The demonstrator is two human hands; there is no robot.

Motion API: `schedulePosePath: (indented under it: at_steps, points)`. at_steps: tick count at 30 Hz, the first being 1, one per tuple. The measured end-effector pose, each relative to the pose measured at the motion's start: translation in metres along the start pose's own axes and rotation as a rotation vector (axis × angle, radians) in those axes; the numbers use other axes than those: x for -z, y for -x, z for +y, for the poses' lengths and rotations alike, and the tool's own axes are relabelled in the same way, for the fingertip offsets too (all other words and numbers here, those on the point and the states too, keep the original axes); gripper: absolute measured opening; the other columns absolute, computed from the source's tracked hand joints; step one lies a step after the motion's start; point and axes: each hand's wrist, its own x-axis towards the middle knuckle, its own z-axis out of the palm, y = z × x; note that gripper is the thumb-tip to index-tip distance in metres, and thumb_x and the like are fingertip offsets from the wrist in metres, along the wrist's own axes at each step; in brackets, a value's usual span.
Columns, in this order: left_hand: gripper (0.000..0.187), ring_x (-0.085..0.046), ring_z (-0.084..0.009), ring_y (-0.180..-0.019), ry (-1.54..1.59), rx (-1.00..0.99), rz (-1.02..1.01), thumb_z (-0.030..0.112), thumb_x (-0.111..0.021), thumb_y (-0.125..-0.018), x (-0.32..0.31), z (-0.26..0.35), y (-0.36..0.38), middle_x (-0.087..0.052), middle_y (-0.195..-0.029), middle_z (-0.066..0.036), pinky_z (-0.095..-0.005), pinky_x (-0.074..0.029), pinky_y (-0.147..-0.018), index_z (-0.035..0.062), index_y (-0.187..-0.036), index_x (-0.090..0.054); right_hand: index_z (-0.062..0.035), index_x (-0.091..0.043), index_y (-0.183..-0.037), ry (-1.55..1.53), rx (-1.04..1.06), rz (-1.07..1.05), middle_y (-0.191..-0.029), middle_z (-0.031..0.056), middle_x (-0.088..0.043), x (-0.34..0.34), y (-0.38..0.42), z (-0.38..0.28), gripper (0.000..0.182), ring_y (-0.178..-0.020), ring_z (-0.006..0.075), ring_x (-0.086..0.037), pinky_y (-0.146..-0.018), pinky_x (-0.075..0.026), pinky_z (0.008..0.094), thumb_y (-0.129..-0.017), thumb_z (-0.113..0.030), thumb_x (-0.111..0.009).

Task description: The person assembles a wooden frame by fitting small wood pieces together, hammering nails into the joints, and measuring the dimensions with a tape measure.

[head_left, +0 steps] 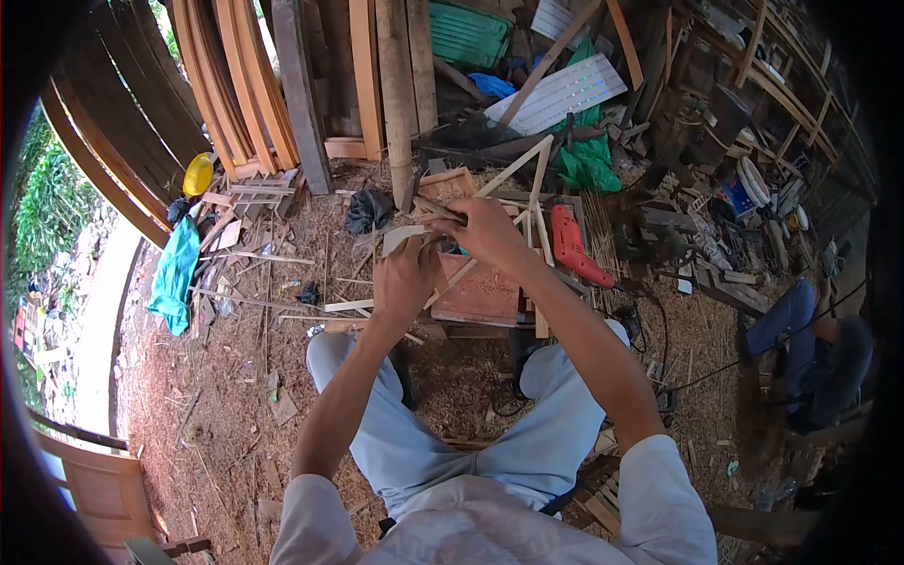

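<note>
My left hand [407, 278] is closed around a small pale piece of wood [402, 235], its flat end sticking up past the fingers. Close beside it, my right hand [488, 232] grips a short brown stick-like piece [439, 208], whose exact kind I cannot make out. The two hands almost meet, so the spot between them is partly hidden. Below them lies a reddish-brown wooden board [478, 292], with a frame of thin pale wood strips [541, 179] around and behind it. To the right of my right hand rests a red power drill [575, 247].
Wood shavings and scraps cover the ground [235, 395]. Black plastic [367, 211] lies ahead, green plastic [589, 165] at the back right. Tall planks [363, 75] lean at the back. A cable [665, 330] runs at right, near another person's leg [783, 315].
</note>
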Motion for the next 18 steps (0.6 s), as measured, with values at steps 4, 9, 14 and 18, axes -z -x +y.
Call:
schedulePosePath:
  at_steps: [4,9,14,18]
  points:
    - [0.014,-0.061,-0.0416,-0.067,0.008,-0.006,0.014,0.015,-0.062,-0.087,-0.001,0.000,0.001,-0.063,-0.074,-0.019,-0.0471,-0.047,-0.055,0.0023,-0.086,-0.056,-0.0011,-0.069,-0.087,0.035,0.092,0.074,-0.058,0.0173,-0.058,-0.008,-0.003,0.011,0.034,-0.055,0.0316,-0.059,-0.055,-0.045,0.0422,-0.084,-0.035,-0.069]
    - [0.014,-0.063,-0.0410,-0.069,0.198,0.110,0.097,0.014,-0.063,-0.086,-0.002,0.012,0.004,-0.064,-0.077,-0.019,-0.0460,-0.048,-0.055,0.0019,-0.087,-0.057,-0.0002,-0.069,-0.088,0.000,0.048,0.019,-0.059,0.0177,-0.059,-0.003,-0.004,0.010,0.034,-0.057,0.0321,-0.060,-0.056,-0.046,0.0418,-0.084,-0.034,-0.069]
    - [0.009,-0.065,-0.0377,-0.070,0.097,0.113,0.181,0.008,-0.065,-0.084,-0.002,0.015,0.004,-0.065,-0.076,-0.019,-0.0411,-0.048,-0.057,0.0013,-0.089,-0.062,0.0003,-0.070,-0.090,0.002,0.037,0.030,-0.062,0.0179,-0.061,-0.004,-0.006,0.010,0.035,-0.059,0.0318,-0.062,-0.059,-0.047,0.0418,-0.084,-0.035,-0.069]
    - [0.011,-0.065,-0.0380,-0.072,0.113,0.126,0.206,0.009,-0.065,-0.083,-0.005,0.011,0.007,-0.065,-0.077,-0.020,-0.0403,-0.048,-0.060,0.0004,-0.090,-0.063,-0.0008,-0.070,-0.097,-0.010,-0.025,-0.025,-0.066,0.0190,-0.064,-0.003,-0.011,0.010,0.040,-0.063,0.0328,-0.064,-0.062,-0.049,0.0417,-0.081,-0.038,-0.071]
